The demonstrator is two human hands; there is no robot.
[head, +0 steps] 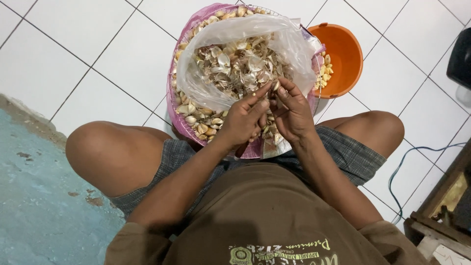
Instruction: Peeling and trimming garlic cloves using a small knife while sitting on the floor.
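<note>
Left hand: your left hand (244, 122) is curled narrow, fingertips pinching a garlic clove (275, 87) from the left side.
Right hand: your right hand (293, 114) closes on the same clove from the right, thumb and forefinger tight on it.
Clove place: it sits between both sets of fingertips, just above the near edge of the plastic bag (289, 46), over the basket.
Clove axis: it is too small and too covered by your fingers to tell which way its long axis runs.
Pink basket: the round pink basket (172, 105) stands on the floor between your knees; unpeeled cloves (196, 122) lie along its left and near sides.
Plastic bag: the clear bag lies open on top of the basket and is heaped with dry papery garlic skins (235, 64).
Orange bucket: the orange bucket (346, 54) stands just right of the basket, touching its rim; peeled yellowish cloves (324, 71) show at its left inner side.
Floor: white tiled floor (88, 44) lies all around; a rough blue-grey patch (39, 196) is at near left.
Right side: a blue cable (417, 152) runs across the tiles, and a wooden piece (441, 206) stands at near right, well apart from your hands.
</note>
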